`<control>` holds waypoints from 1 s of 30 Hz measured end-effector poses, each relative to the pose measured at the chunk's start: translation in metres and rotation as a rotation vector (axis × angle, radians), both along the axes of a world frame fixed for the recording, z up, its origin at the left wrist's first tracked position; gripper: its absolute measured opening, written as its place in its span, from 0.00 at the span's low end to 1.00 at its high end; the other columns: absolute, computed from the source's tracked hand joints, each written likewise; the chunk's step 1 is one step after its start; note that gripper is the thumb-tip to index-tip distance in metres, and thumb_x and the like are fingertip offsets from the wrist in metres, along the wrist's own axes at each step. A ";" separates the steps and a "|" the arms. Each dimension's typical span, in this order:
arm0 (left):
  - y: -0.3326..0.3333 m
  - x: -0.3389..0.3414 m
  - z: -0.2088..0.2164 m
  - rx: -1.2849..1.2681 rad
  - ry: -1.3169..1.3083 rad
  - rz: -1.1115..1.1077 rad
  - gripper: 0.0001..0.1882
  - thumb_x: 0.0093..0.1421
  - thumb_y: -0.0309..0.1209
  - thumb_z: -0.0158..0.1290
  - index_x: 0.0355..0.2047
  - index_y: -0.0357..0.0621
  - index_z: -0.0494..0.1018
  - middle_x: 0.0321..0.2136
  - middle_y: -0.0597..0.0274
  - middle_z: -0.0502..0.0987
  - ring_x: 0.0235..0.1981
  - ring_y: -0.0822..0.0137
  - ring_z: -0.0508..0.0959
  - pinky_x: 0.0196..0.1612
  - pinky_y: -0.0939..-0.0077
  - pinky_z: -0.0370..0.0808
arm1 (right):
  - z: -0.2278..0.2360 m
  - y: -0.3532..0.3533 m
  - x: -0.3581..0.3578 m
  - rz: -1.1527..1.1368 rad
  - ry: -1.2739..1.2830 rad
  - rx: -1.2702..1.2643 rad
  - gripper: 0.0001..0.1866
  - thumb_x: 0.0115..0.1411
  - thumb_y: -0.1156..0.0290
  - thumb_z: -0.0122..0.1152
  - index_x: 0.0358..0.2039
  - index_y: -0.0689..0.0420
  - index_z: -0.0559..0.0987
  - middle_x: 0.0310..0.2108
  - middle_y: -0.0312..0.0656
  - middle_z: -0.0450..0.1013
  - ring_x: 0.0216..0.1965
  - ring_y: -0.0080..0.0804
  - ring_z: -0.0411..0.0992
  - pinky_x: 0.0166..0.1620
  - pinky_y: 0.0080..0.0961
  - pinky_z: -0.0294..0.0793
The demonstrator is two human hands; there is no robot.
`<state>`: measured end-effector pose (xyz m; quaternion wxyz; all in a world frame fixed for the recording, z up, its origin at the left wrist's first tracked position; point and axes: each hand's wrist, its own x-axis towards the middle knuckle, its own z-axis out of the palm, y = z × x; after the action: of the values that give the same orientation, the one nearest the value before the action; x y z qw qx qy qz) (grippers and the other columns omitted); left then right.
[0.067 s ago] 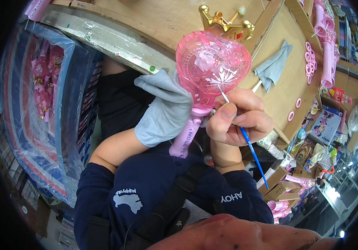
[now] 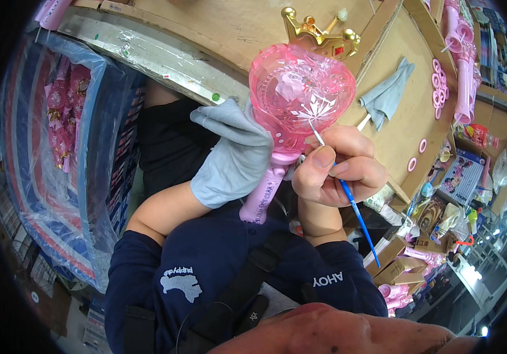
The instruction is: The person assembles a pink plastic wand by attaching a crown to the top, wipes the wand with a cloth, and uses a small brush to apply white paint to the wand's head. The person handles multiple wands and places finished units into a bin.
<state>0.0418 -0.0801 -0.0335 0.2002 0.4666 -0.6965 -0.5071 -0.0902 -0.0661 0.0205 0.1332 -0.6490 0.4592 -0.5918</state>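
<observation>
Right hand (image 2: 348, 171) pinches a blue paintbrush (image 2: 358, 212), tip at the white snowflake (image 2: 314, 110) on the pink wand (image 2: 270, 94). Left hand (image 2: 235, 154), cloth-covered, against wand; fingers hidden, cannot tell grip.

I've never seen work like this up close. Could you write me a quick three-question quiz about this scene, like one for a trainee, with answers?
1. What does the right hand hold? A) scissors; B) a thin blue brush; C) a screwdriver.

2. True or false: a gold crown shows at the far end of the see-through pink heart.

3. Fill in the colour: the brush's tip is at a ____ snowflake-like design on the heart.

Key: 1. B; 2. True; 3. White.
</observation>
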 end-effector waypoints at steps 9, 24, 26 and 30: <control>0.001 0.004 -0.003 0.113 0.100 -0.040 0.26 0.61 0.29 0.38 0.48 0.10 0.50 0.44 0.24 0.59 0.43 0.41 0.65 0.54 0.59 0.63 | 0.000 -0.001 -0.001 -0.011 0.027 -0.007 0.17 0.55 0.76 0.59 0.33 0.53 0.57 0.27 0.48 0.70 0.24 0.26 0.65 0.30 0.18 0.65; 0.004 0.007 -0.008 0.147 0.158 -0.105 0.26 0.61 0.28 0.40 0.53 0.17 0.52 0.49 0.30 0.60 0.50 0.44 0.66 0.55 0.60 0.65 | 0.002 -0.004 -0.001 0.053 -0.277 0.065 0.14 0.58 0.79 0.55 0.33 0.53 0.58 0.27 0.49 0.70 0.21 0.25 0.67 0.28 0.19 0.70; 0.002 0.006 -0.007 0.190 0.184 -0.077 0.26 0.61 0.30 0.39 0.52 0.17 0.52 0.49 0.28 0.60 0.50 0.44 0.66 0.54 0.59 0.65 | 0.003 -0.004 0.000 0.035 -0.282 0.079 0.14 0.58 0.79 0.55 0.33 0.53 0.58 0.27 0.49 0.71 0.22 0.25 0.68 0.29 0.19 0.71; -0.002 0.004 0.000 0.071 0.065 -0.138 0.26 0.62 0.32 0.35 0.51 0.16 0.54 0.47 0.26 0.62 0.48 0.42 0.66 0.54 0.58 0.66 | 0.003 -0.004 0.001 0.038 -0.289 0.085 0.14 0.58 0.79 0.55 0.34 0.52 0.58 0.27 0.49 0.71 0.22 0.25 0.68 0.31 0.19 0.71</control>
<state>0.0458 -0.0824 -0.0339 0.1709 0.4076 -0.7016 -0.5589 -0.0893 -0.0697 0.0237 0.2362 -0.5595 0.4475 -0.6565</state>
